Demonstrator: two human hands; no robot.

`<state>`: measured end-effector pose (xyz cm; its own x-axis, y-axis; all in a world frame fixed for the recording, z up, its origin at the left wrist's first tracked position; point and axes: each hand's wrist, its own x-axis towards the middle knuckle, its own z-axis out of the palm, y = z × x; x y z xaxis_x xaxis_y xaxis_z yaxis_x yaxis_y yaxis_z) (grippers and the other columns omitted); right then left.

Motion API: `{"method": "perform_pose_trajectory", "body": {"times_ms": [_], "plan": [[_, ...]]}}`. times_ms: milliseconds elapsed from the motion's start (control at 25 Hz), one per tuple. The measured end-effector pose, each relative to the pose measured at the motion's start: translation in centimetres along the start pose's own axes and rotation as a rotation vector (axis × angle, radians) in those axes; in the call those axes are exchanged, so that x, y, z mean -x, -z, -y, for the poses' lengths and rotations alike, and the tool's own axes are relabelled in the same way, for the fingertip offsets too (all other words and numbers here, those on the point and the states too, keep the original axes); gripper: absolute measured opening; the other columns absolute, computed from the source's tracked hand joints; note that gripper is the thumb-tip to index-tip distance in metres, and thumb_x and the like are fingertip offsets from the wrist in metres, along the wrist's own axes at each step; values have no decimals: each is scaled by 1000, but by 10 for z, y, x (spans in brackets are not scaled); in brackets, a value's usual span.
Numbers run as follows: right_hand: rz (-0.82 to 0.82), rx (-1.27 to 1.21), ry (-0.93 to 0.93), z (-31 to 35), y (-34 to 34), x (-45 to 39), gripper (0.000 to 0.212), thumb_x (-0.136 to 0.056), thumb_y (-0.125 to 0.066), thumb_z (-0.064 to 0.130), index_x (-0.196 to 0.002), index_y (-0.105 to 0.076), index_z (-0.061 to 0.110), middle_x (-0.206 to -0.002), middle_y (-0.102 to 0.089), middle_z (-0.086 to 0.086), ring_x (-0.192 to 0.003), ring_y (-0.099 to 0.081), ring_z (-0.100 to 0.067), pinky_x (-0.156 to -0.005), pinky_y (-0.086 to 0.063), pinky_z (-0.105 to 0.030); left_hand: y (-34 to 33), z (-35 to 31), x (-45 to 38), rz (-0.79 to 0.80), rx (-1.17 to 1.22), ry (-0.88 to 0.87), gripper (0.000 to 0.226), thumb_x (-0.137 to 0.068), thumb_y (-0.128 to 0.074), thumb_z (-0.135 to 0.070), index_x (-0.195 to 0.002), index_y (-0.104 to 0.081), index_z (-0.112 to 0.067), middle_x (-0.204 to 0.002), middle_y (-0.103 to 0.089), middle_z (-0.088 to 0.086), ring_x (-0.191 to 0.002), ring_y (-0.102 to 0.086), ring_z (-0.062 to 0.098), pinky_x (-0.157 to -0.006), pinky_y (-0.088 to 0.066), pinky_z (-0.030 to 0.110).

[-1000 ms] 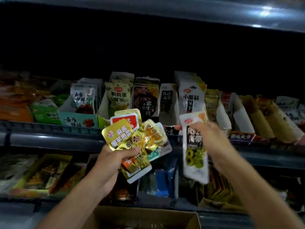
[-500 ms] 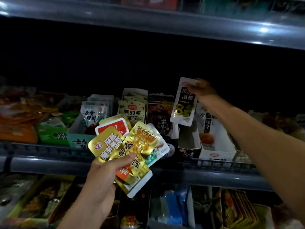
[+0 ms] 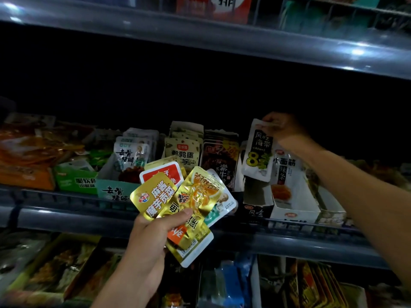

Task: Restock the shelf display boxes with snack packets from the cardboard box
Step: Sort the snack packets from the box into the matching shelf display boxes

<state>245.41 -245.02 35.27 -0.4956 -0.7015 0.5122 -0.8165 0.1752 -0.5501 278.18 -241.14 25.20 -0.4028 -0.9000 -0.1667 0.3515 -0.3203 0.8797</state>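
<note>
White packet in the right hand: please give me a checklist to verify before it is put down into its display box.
1. Right hand pinches the white packet by its top edge: ok.
2. Packet is above the display box with matching print: ok.
3. Box has free room inside: cannot tell, the interior is dark.
4. Packet faces forward and hangs upright: ok.
5. Left hand holds the gold packets clear of the box: ok.

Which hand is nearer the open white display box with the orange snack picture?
Right. The right hand pinches the white kelp packet just above the white display box; the left hand holds gold packets lower, off to its left.
</note>
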Motion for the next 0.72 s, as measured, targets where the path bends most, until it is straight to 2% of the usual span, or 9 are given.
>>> {"method": "perform_pose_trajectory", "body": {"times_ms": [80, 160, 240, 320, 400, 440, 520, 600, 720], "plan": [[-63, 30, 8, -6, 10, -1, 24, -99, -55, 9, -122, -60, 4, -127, -60, -16, -115, -58, -33, -97, -45, -37, 1, 1, -1, -11, 5, -1, 47, -59, -79, -6, -104, -70, -20, -97, -78, 3, -92, -74, 23, -83, -53, 41], [-29, -6, 6, -7, 19, 4, 16, -96, -60, 17, -110, -64, 11, -104, -66, -9, -92, -62, -23, -84, -48, -37, 1, 2, -3, -9, 1, 1, 45, -60, -79, -6, -103, -71, -20, -97, -78, 3, -93, -74, 25, -81, -53, 40], [63, -65, 34, -2, 17, 15, 7, -93, -64, 21, -97, -66, 16, -90, -65, -4, -82, -59, -19, -81, -49, -37, 0, 4, -3, -10, -4, 8, 44, -61, -79, -6, -102, -71, -20, -97, -78, 4, -93, -73, 25, -82, -53, 41], [61, -27, 78, 2, 4, 19, 8, -92, -64, 22, -97, -68, 16, -91, -67, -5, -84, -60, -19, -82, -49, -34, -2, 5, -2, -5, -9, 7, 39, -66, -78, -4, -101, -70, -19, -96, -78, 4, -89, -74, 24, -79, -53, 39], [-33, 43, 130, -2, -11, 17, 11, -95, -60, 17, -101, -67, 10, -97, -67, -8, -86, -57, -16, -73, -43, -22, -5, 5, -1, 7, -9, 6, 33, -72, -76, -1, -100, -70, -18, -93, -78, 4, -81, -75, 20, -73, -51, 36], [-71, 116, 170, -7, -18, 14, 12, -97, -58, 14, -102, -66, 8, -101, -66, -10, -89, -57, -18, -69, -39, -22, -5, 4, -2, 5, -7, 5, 32, -73, -76, 0, -100, -70, -18, -92, -78, 4, -78, -75, 18, -71, -51, 35], [-97, 420, 281, -19, -29, 12, 8, -95, -59, 15, -100, -66, 12, -107, -65, -11, -99, -58, -27, -71, -38, -30, -6, 3, -5, -6, -2, 2, 31, -74, -75, 0, -97, -70, -18, -89, -78, 3, -74, -75, 16, -69, -51, 35], [-108, 692, 318, -26, -36, 12, 6, -88, -66, 19, -94, -64, 18, -108, -65, -8, -108, -54, -33, -82, -38, -39, -8, 3, -6, -4, -4, 7, 26, -75, -75, 1, -93, -71, -18, -88, -78, 3, -73, -75, 16, -68, -51, 34], [-205, 795, 323, -29, -44, 20, 27, -73, -77, 15, -96, -64, 14, -112, -61, -13, -109, -48, -36, -87, -33, -44, -7, 5, -6, 1, -7, 18, 31, -74, -76, 0, -99, -71, -18, -92, -78, 4, -77, -76, 19, -69, -52, 34]]}}
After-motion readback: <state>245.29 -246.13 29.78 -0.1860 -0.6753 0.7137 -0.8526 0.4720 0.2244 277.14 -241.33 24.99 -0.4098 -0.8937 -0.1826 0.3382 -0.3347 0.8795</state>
